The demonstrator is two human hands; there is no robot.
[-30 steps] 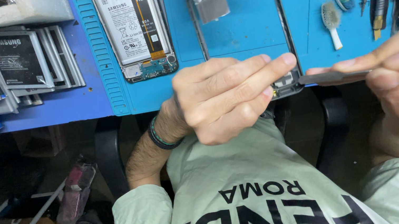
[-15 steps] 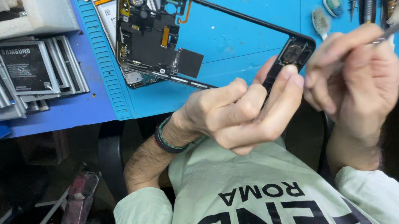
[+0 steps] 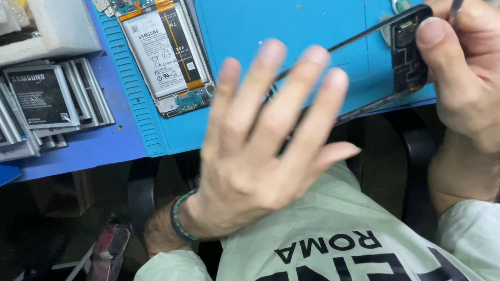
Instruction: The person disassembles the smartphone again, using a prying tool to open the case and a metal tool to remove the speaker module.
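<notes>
Head view: our right hand [image 3: 476,68] pinches the black phone frame [image 3: 406,52] at its three o'clock end; our left hand [image 3: 264,145], spread open and empty, covers its nine o'clock end.

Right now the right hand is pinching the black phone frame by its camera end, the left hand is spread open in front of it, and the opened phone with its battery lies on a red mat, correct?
Not quite: the mat is blue, not red, as the head view shows. The rest holds: the right hand pinches the black phone frame by its camera end, the left hand is spread open in front of it, and the opened phone with its battery lies on the mat.
</notes>
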